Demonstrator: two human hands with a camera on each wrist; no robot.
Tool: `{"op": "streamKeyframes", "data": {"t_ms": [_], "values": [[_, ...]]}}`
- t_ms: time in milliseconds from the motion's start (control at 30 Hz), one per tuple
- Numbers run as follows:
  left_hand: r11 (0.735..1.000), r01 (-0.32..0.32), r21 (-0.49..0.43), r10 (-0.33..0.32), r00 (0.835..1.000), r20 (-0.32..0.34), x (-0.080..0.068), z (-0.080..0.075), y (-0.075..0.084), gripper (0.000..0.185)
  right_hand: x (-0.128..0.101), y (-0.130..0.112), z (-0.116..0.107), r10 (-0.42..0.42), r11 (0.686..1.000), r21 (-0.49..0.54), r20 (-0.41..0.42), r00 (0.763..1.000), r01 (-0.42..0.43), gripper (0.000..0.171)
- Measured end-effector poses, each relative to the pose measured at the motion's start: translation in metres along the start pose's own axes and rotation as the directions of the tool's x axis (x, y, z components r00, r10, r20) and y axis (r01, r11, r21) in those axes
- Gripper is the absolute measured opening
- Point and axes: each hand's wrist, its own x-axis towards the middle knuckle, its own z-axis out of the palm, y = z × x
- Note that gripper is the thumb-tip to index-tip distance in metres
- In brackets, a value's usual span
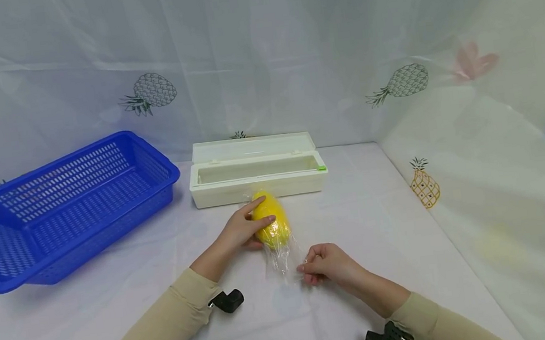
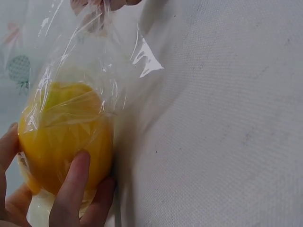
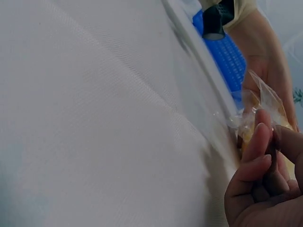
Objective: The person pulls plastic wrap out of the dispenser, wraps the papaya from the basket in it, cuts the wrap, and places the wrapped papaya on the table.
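Note:
A smooth yellow oval fruit (image 1: 275, 227), its exact kind unclear, is wrapped in clear plastic film (image 1: 280, 256). My left hand (image 1: 240, 230) grips it from the left side, thumb and fingers around it. In the left wrist view the film gathers loosely above the fruit (image 2: 71, 137) and stretches toward the other hand. Just right of the loose end, my right hand (image 1: 331, 267) pinches the film between thumb and fingers. The right wrist view shows that pinch close up, with the film (image 3: 267, 97) rising past the fingertips and the fruit mostly hidden behind the hand.
Behind the fruit stands a long white box (image 1: 259, 188) with its lid (image 1: 253, 147) raised and a small green piece at its right end. A blue slotted basket (image 1: 75, 209) occupies the left. A pineapple-printed sheet (image 1: 264, 53) hangs behind the white-covered table (image 1: 385, 224).

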Motion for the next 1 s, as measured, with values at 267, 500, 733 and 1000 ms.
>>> {"op": "streamKeyframes", "data": {"t_ms": [267,500,733,1000], "values": [[1.000,-0.017,0.013,0.017,1.000,0.000,-0.001,0.003,-0.001,0.067,0.013,-0.006,-0.013,-0.126,0.986,-0.121,-0.104,0.987,0.113,0.041],[0.998,-0.044,0.036,0.044,0.999,-0.002,0.001,0.001,-0.004,0.069,0.036,-0.022,-0.016,-0.212,0.976,-0.035,0.038,0.977,0.213,0.060],[0.998,-0.047,0.053,0.047,0.999,0.001,-0.003,0.002,-0.003,0.069,0.053,-0.025,-0.010,-0.192,0.981,0.005,0.068,0.979,0.192,0.064],[0.995,-0.096,0.024,0.097,0.993,-0.063,-0.015,0.003,-0.012,0.082,0.059,-0.025,-0.006,-0.170,0.985,0.032,0.052,0.984,0.169,0.064]]}}
